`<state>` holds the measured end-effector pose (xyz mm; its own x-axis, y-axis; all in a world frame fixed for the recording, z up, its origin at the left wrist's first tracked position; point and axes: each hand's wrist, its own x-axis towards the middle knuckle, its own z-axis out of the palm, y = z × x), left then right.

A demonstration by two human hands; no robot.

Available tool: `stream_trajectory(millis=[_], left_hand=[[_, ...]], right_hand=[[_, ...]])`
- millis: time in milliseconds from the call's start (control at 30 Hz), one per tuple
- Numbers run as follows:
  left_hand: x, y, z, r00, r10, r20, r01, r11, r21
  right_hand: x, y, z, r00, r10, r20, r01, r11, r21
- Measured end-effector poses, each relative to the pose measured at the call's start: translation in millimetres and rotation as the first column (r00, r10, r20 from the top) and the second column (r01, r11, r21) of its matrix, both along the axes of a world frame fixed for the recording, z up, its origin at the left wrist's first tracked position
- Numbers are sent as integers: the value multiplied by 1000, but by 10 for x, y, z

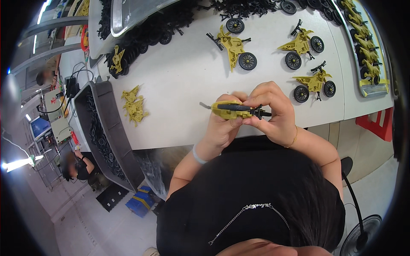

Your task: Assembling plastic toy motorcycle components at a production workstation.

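Close to my body, above the table's near edge, both hands grip one yellow and black toy motorcycle (232, 110). My left hand (223, 128) is closed around its yellow body from below. The fingers and thumb of my right hand (273, 112) pinch the end with small black parts. Beyond my hands stand three toy motorcycles with black spoked wheels: one toy motorcycle (232, 48) at the middle back, another toy motorcycle (300, 45) farther right, and a third toy motorcycle (315, 82) right of my right hand. Yellow body pieces (135, 106) lie in a small pile to my left.
Black parts and wheels (147, 47) are heaped along the table's back. A metal tray (370, 90) of yellow toy motorcycles stands far right. At the left sits a grey bin (124, 141) of black wheels. A red crate (376, 123) and a fan (363, 234) are right; people work farther left.
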<state>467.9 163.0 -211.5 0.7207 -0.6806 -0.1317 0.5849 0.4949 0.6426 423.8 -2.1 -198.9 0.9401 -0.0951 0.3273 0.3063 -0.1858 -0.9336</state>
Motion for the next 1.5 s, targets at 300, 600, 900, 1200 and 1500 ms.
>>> stream_trajectory(millis=[300,600,900,1200,1500], left_hand=[[167,152,69,880,81,469,-126,990,65],[36,108,148,842,150,518,-232,968,97],[73,147,-27,982,76,175,-59,993,-100],[145,113,0,962,115,248,-108,993,-42],[253,98,311,824,-27,567,-170,941,291]], right_hand=[[-5,-19,149,995,-16,100,24,997,-78],[-29,-19,97,986,54,155,-62,997,47],[-22,-25,226,994,6,107,12,985,-169],[-37,-80,170,997,-6,-72,-6,987,-161],[-74,-170,66,986,89,-140,-89,996,8]])
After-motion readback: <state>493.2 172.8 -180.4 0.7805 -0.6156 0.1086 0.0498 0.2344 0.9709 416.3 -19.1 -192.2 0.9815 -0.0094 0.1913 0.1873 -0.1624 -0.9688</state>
